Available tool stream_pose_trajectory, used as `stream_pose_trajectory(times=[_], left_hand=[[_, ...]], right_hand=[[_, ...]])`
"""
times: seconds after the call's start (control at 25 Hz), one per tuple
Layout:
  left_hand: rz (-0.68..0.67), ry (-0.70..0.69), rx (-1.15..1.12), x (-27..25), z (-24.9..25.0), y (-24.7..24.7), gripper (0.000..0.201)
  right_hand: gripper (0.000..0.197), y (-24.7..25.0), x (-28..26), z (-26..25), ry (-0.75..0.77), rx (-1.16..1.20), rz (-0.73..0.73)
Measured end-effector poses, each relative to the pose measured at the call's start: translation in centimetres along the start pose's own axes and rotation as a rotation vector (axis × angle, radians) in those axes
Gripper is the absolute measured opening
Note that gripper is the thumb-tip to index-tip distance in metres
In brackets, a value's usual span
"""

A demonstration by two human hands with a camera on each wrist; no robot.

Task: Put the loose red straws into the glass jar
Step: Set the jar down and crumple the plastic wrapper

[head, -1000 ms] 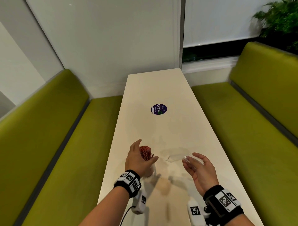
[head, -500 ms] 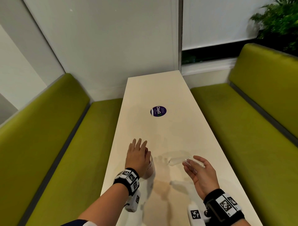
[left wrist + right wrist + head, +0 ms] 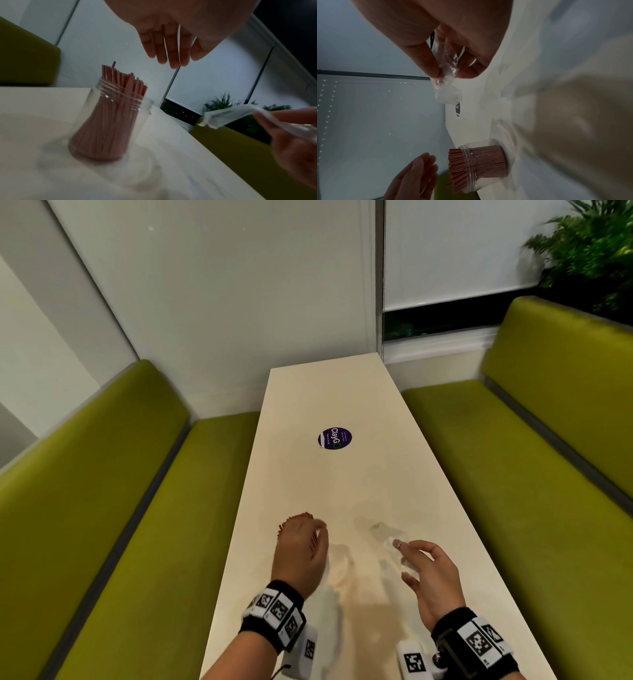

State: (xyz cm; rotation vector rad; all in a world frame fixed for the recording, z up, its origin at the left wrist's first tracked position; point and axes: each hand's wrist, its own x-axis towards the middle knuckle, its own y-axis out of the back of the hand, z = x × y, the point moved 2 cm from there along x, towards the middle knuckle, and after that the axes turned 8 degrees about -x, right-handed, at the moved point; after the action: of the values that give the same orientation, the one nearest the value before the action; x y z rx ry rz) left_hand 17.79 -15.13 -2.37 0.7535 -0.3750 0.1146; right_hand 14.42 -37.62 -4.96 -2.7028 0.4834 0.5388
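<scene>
A clear glass jar (image 3: 106,128) stands on the white table (image 3: 342,405), packed with red straws (image 3: 123,81) whose tips stick out above its rim. My left hand (image 3: 168,54) hovers just above the tips with straight fingers, holding nothing. In the head view that hand (image 3: 301,546) covers most of the jar, and only some straws (image 3: 298,516) show past it. To the right, my right hand (image 3: 407,559) pinches a crumpled clear plastic wrapper (image 3: 447,81) above the table. The right wrist view shows the jar (image 3: 484,166) and the left hand's fingers (image 3: 423,169) a little apart from the straw tips.
A round purple sticker (image 3: 334,438) lies flat mid-table. Green benches (image 3: 120,525) line both long sides of the narrow table, and a wall closes its far end. A plant (image 3: 589,244) stands behind the right bench.
My left hand held the straw bundle over the jar, then laid its palm on the tips. Now the straws sit in the jar and the hand is lifted off them.
</scene>
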Motion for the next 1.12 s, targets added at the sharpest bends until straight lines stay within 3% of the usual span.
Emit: stream_pose_trajectory(times=[0.08,0.16,0.24,0.32,0.4,0.56,0.64,0.76,0.92,1.12], left_hand=[[-0.162,0.170,-0.156,-1.9,1.1,-1.6,0.030],[-0.374,0.521,-0.424,-3.0,1.8,-3.4,0.050],[-0.473,0.771,-0.693,-3.6,2.5,-4.3,0.053],[-0.387,0.777,-0.837,-3.4,2.9,-4.2,0.039],[-0.286,0.707,-0.840,-3.1,3.0,-3.6,0.028],[-0.214,0.712,-0.884,-3.3,2.6,-2.9,0.024],[-0.267,0.724,-0.901,-3.9,2.8,-3.1,0.024],[-0.410,0.697,-0.886,-5.0,3.3,-4.0,0.026],[-0.462,0.708,-0.870,-5.9,3.1,-4.7,0.026],[-0.535,0.724,-0.848,-7.5,2.9,-5.5,0.012]], right_hand=[[0.021,-0.2,-0.3,0.3,0.004,0.041,-0.031],[0.023,-0.6,-0.8,0.6,0.038,0.042,-0.078],[0.028,-1.3,-1.4,0.9,0.104,-0.101,-0.117],[0.032,-1.8,-1.9,1.5,0.156,-0.247,-0.157],[0.035,-2.1,-2.3,2.2,0.147,-0.326,-0.215],[0.029,-1.4,-2.2,2.6,0.123,-0.532,-0.351],[0.025,-1.0,-1.5,2.0,0.074,-0.551,-0.312],[0.033,-1.4,-0.7,1.5,-0.088,-0.481,-0.412],[0.012,-2.3,0.2,1.6,-0.005,-0.580,-0.380],[0.013,-2.8,2.1,1.0,0.021,-0.471,-0.252]])
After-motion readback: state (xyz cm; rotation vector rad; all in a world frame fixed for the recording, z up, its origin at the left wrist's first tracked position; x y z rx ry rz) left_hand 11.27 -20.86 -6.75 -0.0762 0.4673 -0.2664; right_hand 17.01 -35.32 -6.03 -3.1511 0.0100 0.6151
